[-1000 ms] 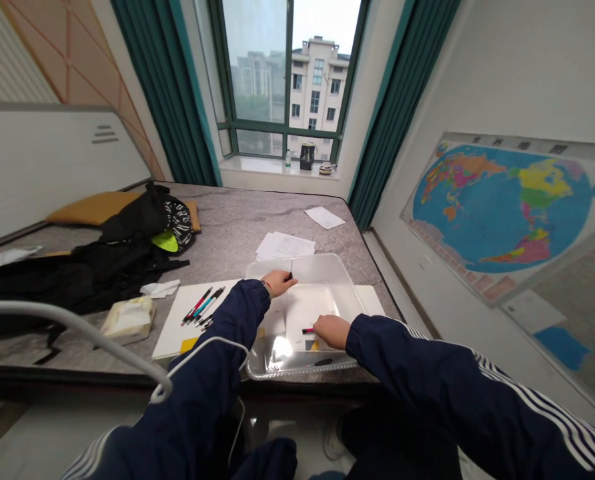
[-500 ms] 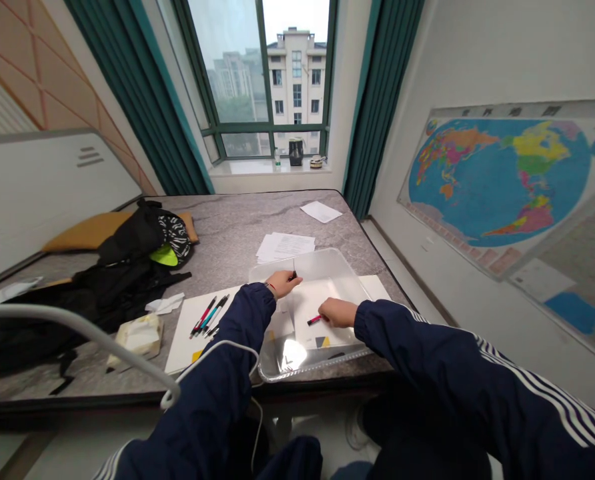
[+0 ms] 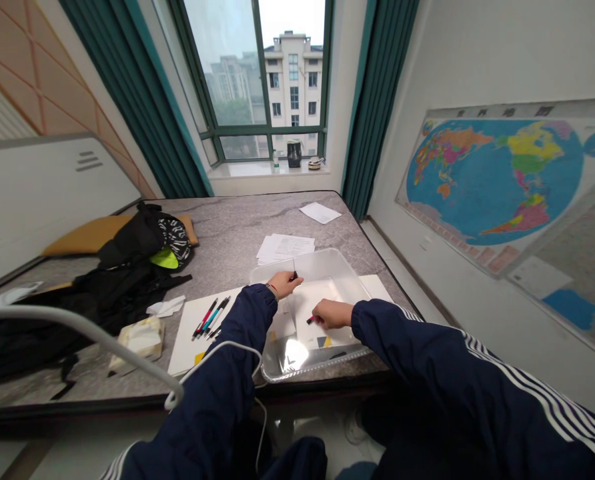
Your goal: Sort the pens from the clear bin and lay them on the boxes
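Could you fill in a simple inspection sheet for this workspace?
Surface: grey, marbled bedlike top.
Things: clear bin; pens on a white board left of it.
Clutter: black bag, tissue pack, papers.
Hands: left hand holds a dark item; right hand holds a red-and-black item.
Cables: white cable across the left sleeve.
Surroundings: window, curtains, world map.

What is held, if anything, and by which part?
Right hand: a red pen, gripped behind its dark end. Left hand: a small dark item; which part is held is unclear.
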`<state>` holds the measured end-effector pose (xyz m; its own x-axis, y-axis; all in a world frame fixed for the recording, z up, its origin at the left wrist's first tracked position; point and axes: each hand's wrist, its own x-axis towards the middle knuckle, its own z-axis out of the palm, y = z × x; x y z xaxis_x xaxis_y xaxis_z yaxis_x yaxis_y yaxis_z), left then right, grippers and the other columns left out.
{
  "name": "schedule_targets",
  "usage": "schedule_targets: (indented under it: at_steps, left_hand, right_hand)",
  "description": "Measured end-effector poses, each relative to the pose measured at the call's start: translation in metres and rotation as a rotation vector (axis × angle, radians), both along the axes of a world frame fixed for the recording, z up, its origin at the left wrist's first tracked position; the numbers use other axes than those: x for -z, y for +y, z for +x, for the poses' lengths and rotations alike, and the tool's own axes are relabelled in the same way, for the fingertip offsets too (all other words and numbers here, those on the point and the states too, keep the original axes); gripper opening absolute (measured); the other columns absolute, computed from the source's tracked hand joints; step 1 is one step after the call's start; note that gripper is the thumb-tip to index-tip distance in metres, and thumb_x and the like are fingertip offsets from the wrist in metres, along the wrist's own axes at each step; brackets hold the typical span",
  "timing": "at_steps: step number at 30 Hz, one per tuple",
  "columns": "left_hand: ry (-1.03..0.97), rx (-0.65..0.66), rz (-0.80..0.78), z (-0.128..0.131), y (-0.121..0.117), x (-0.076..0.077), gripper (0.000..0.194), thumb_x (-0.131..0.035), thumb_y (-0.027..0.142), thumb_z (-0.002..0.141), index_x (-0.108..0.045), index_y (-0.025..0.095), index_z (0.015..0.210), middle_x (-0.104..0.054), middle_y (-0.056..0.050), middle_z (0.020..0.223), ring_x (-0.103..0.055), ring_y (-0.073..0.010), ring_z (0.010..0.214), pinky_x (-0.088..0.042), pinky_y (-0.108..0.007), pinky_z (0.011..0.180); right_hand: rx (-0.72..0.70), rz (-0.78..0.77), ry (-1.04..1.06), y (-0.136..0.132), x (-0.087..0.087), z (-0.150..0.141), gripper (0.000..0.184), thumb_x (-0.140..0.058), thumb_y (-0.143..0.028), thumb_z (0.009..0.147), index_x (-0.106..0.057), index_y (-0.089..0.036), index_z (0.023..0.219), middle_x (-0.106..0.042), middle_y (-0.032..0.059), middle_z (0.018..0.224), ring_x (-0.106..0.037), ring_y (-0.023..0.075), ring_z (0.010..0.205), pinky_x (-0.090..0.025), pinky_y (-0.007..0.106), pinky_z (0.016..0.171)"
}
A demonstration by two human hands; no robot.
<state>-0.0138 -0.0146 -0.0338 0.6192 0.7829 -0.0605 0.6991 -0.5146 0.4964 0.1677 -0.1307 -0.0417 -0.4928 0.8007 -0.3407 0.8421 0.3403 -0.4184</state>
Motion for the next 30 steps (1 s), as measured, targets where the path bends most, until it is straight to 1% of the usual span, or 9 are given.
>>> schedule_targets:
  at_steps: [3,6,9,11,15,18,21,26,30]
  left_hand:
    - [-0.014,-0.006,-0.01,0.0,0.002,0.001,0.044,-0.045,0.049,0.091,-0.07,0.014,0.088,-0.068,-0.004,0.066,-0.063,-0.0177,0.068,-0.043,-0.026,0.066]
    - [-0.03,-0.011,-0.021,-0.001,0.004,0.003,0.044,-0.045,0.05,0.091,-0.071,0.014,0.089,-0.068,-0.004,0.066,-0.062,-0.0174,0.067,-0.043,-0.026,0.066]
    - [-0.042,-0.009,-0.043,-0.002,0.004,0.004,0.043,-0.047,0.049,0.09,-0.071,0.014,0.091,-0.068,-0.004,0.065,-0.062,-0.0171,0.065,-0.043,-0.026,0.064]
    - [-0.045,-0.006,-0.057,-0.002,0.004,0.004,0.043,-0.047,0.049,0.09,-0.072,0.014,0.092,-0.068,-0.004,0.066,-0.062,-0.0169,0.064,-0.043,-0.026,0.064]
    - [-0.035,-0.006,-0.039,-0.003,0.003,0.003,0.043,-0.046,0.048,0.09,-0.071,0.013,0.087,-0.069,-0.004,0.067,-0.062,-0.0173,0.065,-0.044,-0.027,0.064]
    - [-0.026,-0.03,-0.046,-0.003,0.003,0.0,0.038,-0.048,0.043,0.09,-0.071,0.013,0.085,-0.069,-0.004,0.068,-0.063,-0.0176,0.067,-0.046,-0.027,0.067]
    - [-0.031,-0.018,-0.068,-0.002,0.002,-0.004,0.029,-0.05,0.032,0.088,-0.071,0.014,0.078,-0.068,-0.003,0.065,-0.064,-0.0172,0.069,-0.047,-0.026,0.069]
    - [-0.182,0.046,-0.085,0.002,-0.003,-0.013,0.025,-0.049,0.017,0.082,-0.064,0.013,0.062,-0.065,-0.004,0.065,-0.063,-0.0153,0.073,-0.049,-0.025,0.074]
    - [-0.262,0.005,-0.219,0.003,-0.008,-0.018,0.02,-0.051,0.023,0.084,-0.066,0.012,0.076,-0.062,-0.002,0.064,-0.055,-0.0107,0.057,-0.047,-0.024,0.059]
  right_hand:
    - [0.106,0.087,0.126,0.014,-0.009,-0.002,0.017,-0.069,-0.015,0.072,-0.076,-0.014,0.088,-0.073,0.0053,0.077,-0.066,0.0168,0.075,-0.047,0.023,0.074]
    - [0.39,0.234,0.428,0.041,-0.021,-0.003,0.015,-0.064,-0.021,0.08,-0.073,-0.012,0.089,-0.072,0.0069,0.08,-0.065,0.0149,0.071,-0.05,0.024,0.071]
    - [0.737,0.216,0.879,0.065,-0.029,-0.008,0.02,-0.061,-0.03,0.085,-0.067,-0.011,0.087,-0.067,0.0054,0.077,-0.062,0.0123,0.066,-0.054,0.024,0.065]
    - [0.839,0.152,1.103,0.072,-0.03,-0.013,0.024,-0.064,-0.037,0.084,-0.065,-0.013,0.086,-0.065,0.0038,0.076,-0.061,0.012,0.067,-0.055,0.025,0.065]
    - [0.682,0.029,1.181,0.068,-0.028,-0.019,0.034,-0.075,-0.045,0.073,-0.068,-0.014,0.086,-0.069,0.0068,0.091,-0.065,0.0163,0.082,-0.056,0.029,0.073]
    - [0.467,0.161,1.059,0.066,-0.025,-0.018,0.029,-0.077,-0.041,0.072,-0.074,-0.015,0.082,-0.068,0.0114,0.114,-0.064,0.0218,0.104,-0.05,0.035,0.092]
    - [0.366,0.287,0.958,0.069,-0.018,-0.02,0.023,-0.076,-0.038,0.073,-0.077,-0.017,0.081,-0.068,0.0116,0.119,-0.06,0.0241,0.116,-0.042,0.037,0.103]
    - [0.459,0.335,0.994,0.07,-0.009,-0.031,0.025,-0.071,-0.04,0.077,-0.078,-0.017,0.087,-0.074,0.0096,0.105,-0.065,0.0241,0.109,-0.046,0.037,0.099]
    - [0.577,0.338,0.994,0.067,-0.01,-0.032,0.029,-0.067,-0.04,0.079,-0.077,-0.016,0.091,-0.076,0.0074,0.095,-0.069,0.022,0.094,-0.052,0.031,0.086]
